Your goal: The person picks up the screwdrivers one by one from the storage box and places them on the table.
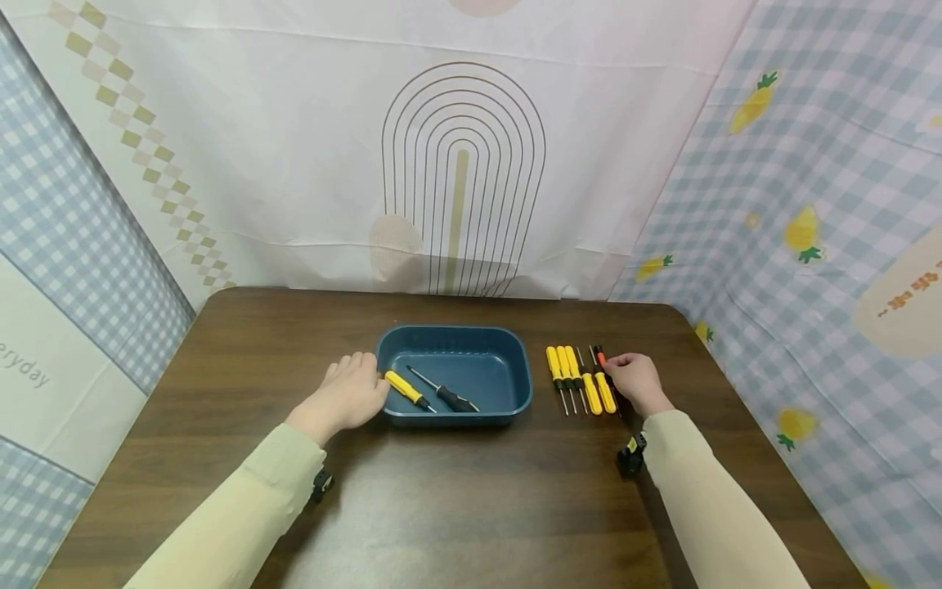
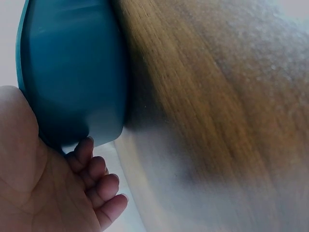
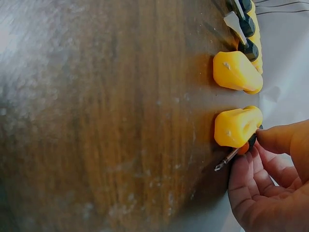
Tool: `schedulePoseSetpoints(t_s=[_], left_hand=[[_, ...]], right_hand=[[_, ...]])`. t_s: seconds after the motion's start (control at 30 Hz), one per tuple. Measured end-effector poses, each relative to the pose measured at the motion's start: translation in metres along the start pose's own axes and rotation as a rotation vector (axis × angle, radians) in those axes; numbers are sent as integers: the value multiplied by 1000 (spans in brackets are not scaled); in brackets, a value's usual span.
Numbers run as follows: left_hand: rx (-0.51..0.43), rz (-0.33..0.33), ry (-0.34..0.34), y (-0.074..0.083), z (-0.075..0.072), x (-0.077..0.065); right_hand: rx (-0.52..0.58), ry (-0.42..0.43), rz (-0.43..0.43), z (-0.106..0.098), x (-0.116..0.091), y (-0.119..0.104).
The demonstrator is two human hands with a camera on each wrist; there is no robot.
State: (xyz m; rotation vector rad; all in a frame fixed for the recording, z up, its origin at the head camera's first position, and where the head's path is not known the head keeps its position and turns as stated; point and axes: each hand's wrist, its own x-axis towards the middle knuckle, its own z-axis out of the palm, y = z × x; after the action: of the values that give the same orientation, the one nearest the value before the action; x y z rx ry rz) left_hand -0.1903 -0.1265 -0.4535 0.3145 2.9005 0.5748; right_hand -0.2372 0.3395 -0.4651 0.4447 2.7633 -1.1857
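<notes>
My left hand (image 1: 349, 391) rests against the left end of a dark blue plastic box (image 1: 522, 368), its thumb at the rim and its fingers loosely bent outside the wall. Inside the box lie a yellow-handled screwdriver (image 1: 403, 385) and a black-handled screwdriver (image 1: 454, 399). To the right of it, my right hand (image 1: 637, 381) pinches a red-and-black screwdriver (image 1: 600, 357) between thumb and fingers, with the metal shaft (image 3: 226, 161) low over the table. This one is at the right end of a row of yellow-handled screwdrivers (image 1: 565, 364), close beside the nearest yellow handle (image 3: 235, 128).
A brown wooden table (image 1: 471, 499) carries everything. Several row screwdrivers point their shafts toward me, while two have handles (image 1: 591, 395) on the near side. Behind the table hangs a white patterned cloth (image 1: 309, 164), with checked cloth (image 1: 832, 327) along the right side.
</notes>
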Motion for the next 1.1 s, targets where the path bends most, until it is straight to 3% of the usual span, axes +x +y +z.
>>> schedulePoseSetpoints(t_s=[0.5, 0.83, 1.1], left_hand=[[-2, 1, 3, -1, 0, 1], [-6, 3, 5, 0, 0, 0], [-9, 8, 8, 0, 0, 0]], right_hand=[[84, 27, -50, -8, 1, -8], [310, -58, -85, 1, -4, -39], [348, -102, -152, 13, -14, -64]])
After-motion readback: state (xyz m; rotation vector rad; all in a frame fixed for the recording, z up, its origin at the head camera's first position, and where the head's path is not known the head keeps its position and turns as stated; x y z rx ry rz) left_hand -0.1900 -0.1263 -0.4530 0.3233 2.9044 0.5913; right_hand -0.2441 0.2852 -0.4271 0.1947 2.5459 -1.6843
